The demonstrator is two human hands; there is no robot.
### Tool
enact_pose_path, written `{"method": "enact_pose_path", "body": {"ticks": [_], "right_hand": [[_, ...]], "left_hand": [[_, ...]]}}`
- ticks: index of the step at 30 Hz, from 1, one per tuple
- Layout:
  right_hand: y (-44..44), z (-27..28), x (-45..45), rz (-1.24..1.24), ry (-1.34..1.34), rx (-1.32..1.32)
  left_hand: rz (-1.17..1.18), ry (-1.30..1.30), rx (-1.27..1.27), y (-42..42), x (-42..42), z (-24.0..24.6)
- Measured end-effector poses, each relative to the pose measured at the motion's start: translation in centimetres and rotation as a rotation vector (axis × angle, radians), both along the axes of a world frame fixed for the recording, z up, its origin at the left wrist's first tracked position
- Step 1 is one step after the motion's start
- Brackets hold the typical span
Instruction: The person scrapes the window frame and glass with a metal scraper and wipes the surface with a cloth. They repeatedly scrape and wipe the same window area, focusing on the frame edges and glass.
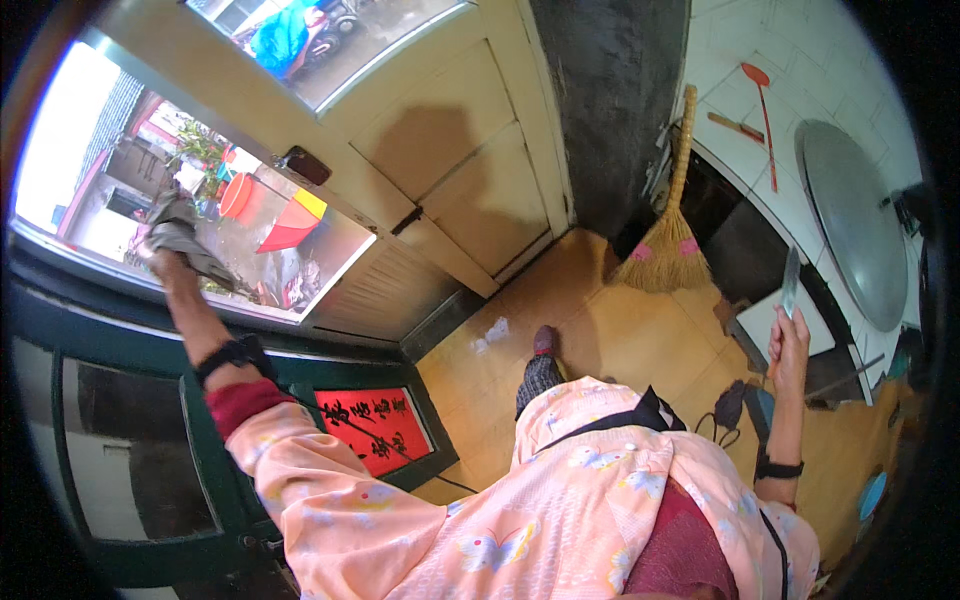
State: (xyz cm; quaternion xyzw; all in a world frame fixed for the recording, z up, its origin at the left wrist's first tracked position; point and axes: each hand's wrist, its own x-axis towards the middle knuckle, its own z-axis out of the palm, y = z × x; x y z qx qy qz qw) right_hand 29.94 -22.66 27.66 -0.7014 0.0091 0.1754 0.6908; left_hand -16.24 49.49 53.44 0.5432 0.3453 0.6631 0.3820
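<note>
My left hand [159, 253], arm stretched out to the left, grips a crumpled grey cloth [184, 236]. Hand and cloth are in front of the glass pane [259, 169] of a door or window; whether the cloth touches the glass I cannot tell. Off to the right, my right hand [790, 345] is closed around the handle of a knife [791, 277]. Its metal blade points up and away from me. Most of the handle is hidden in my fist.
A straw broom [667, 251] leans in the corner beside the cream door [442, 150]. On the white tiled counter [750, 172] lie a red fly swatter [763, 120], a brush [735, 127] and a large round metal lid [851, 225]. A green door [135, 450] stands at left.
</note>
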Motion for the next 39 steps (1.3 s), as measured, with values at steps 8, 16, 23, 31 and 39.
{"method": "enact_pose_path", "body": {"ticks": [8, 16, 23, 31, 39], "right_hand": [[4.9, -1.1, -0.1, 0.13, 0.069, -0.011], [11.8, 0.2, 0.8, 0.164, 0.052, -0.091], [16.2, 3.5, 1.3, -0.042, -0.108, 0.007], [19.1, 7.8, -2.3, -0.276, -0.209, 0.012], [21.4, 8.3, -0.5, -0.092, -0.236, -0.024]], "left_hand": [[-0.452, 0.675, 0.189, -8.3, 9.6, -5.0], [-0.716, 0.751, 0.28, -11.7, 20.5, -10.3], [-0.872, 0.543, 0.297, -4.4, 25.6, -12.6], [-0.986, 0.438, 0.421, -0.2, 29.8, -16.4], [-1.23, 0.458, 0.389, -13.9, 40.2, -17.5]]}}
